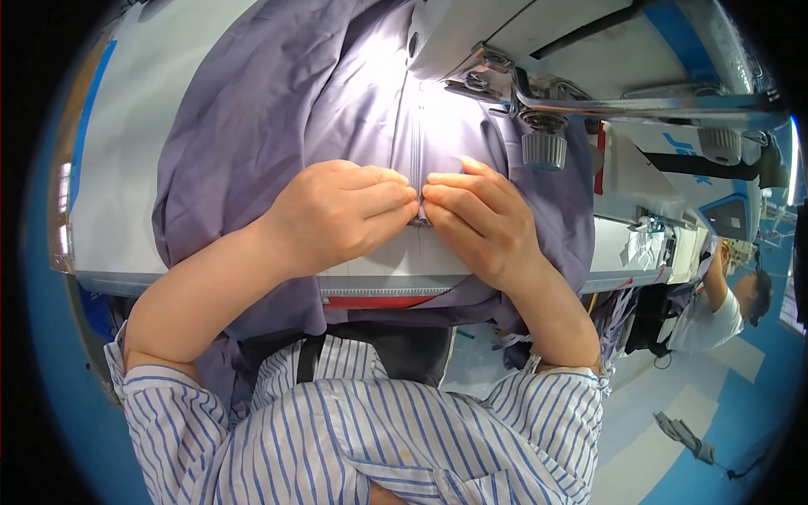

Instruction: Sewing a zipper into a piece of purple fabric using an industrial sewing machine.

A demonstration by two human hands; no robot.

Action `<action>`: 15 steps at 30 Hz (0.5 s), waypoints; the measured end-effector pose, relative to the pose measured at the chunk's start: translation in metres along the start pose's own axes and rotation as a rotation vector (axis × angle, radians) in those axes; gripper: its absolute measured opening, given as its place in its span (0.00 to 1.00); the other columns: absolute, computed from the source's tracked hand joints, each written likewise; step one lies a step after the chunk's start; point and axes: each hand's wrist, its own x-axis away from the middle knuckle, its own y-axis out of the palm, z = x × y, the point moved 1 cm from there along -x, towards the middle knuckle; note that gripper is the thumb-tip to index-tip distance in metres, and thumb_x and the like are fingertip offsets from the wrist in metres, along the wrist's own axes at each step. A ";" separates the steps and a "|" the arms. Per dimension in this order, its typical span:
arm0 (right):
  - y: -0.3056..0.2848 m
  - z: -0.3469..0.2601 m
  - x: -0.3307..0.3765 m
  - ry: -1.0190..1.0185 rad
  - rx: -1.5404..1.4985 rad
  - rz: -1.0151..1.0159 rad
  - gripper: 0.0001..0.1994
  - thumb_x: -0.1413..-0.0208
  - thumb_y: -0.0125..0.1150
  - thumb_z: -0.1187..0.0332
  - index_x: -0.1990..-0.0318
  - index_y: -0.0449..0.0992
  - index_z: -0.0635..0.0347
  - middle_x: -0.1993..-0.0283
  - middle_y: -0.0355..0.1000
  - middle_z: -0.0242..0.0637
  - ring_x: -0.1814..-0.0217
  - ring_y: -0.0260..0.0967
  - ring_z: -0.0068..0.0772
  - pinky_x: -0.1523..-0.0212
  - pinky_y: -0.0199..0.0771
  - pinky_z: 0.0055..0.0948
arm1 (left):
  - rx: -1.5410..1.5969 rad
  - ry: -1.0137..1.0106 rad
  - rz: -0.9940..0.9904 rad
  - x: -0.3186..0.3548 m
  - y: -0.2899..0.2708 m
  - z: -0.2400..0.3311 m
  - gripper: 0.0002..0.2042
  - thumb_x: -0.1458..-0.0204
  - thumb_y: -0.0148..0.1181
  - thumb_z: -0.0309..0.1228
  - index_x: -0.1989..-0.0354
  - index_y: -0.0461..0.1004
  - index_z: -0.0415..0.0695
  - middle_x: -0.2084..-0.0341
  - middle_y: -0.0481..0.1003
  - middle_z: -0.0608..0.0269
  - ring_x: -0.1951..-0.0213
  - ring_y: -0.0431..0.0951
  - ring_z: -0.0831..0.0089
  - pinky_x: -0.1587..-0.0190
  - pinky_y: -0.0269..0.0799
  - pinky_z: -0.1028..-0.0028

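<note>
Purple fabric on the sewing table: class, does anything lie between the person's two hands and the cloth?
Nothing visible does. The left hand and right hand both rest directly on the purple fabric, fingertips meeting at its zipper seam.

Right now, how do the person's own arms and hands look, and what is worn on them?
Both forearms are bare. The left hand and the right hand wear no gloves, and no rings or watch show. The shirt sleeves, white with thin blue stripes, are pushed up toward the elbows. The fingernails are short and unpainted.
</note>
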 end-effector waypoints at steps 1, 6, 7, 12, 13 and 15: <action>0.001 0.003 -0.001 -0.018 0.006 0.005 0.08 0.60 0.62 0.72 0.69 0.74 0.59 0.60 0.72 0.33 0.54 0.73 0.30 0.49 0.74 0.35 | -0.014 0.001 -0.004 -0.001 0.000 -0.002 0.09 0.57 0.61 0.25 0.65 0.80 0.42 0.64 0.79 0.65 0.60 0.80 0.71 0.62 0.74 0.75; 0.003 0.013 -0.006 0.029 -0.027 0.010 0.09 0.60 0.62 0.72 0.67 0.74 0.59 0.59 0.72 0.31 0.58 0.74 0.30 0.62 0.74 0.29 | -0.026 -0.022 0.061 -0.005 0.001 -0.009 0.07 0.56 0.61 0.26 0.67 0.78 0.44 0.66 0.76 0.69 0.62 0.78 0.75 0.64 0.74 0.77; 0.003 0.013 -0.007 0.053 -0.022 -0.014 0.10 0.59 0.62 0.72 0.66 0.74 0.59 0.59 0.73 0.30 0.59 0.75 0.31 0.65 0.73 0.28 | -0.034 -0.028 0.053 -0.006 0.000 -0.010 0.08 0.56 0.60 0.26 0.66 0.78 0.44 0.66 0.76 0.69 0.62 0.78 0.74 0.64 0.74 0.76; 0.001 0.015 -0.006 0.082 -0.086 -0.044 0.11 0.59 0.65 0.74 0.65 0.77 0.61 0.60 0.74 0.33 0.56 0.74 0.34 0.54 0.77 0.34 | 0.010 -0.073 -0.063 -0.004 -0.003 -0.012 0.11 0.55 0.61 0.27 0.61 0.79 0.41 0.62 0.79 0.62 0.60 0.80 0.67 0.60 0.76 0.72; 0.001 0.015 -0.006 0.081 -0.086 -0.048 0.11 0.59 0.66 0.74 0.64 0.77 0.61 0.60 0.75 0.33 0.55 0.74 0.35 0.54 0.77 0.34 | 0.018 -0.070 -0.053 -0.003 -0.003 -0.012 0.12 0.55 0.61 0.27 0.61 0.79 0.41 0.62 0.79 0.62 0.60 0.80 0.67 0.59 0.76 0.72; 0.001 0.017 -0.006 0.104 -0.075 -0.041 0.11 0.59 0.66 0.74 0.64 0.77 0.60 0.60 0.75 0.32 0.55 0.74 0.34 0.52 0.76 0.35 | 0.025 -0.070 -0.043 -0.003 -0.003 -0.014 0.12 0.55 0.60 0.27 0.60 0.79 0.41 0.62 0.79 0.63 0.60 0.79 0.67 0.59 0.75 0.71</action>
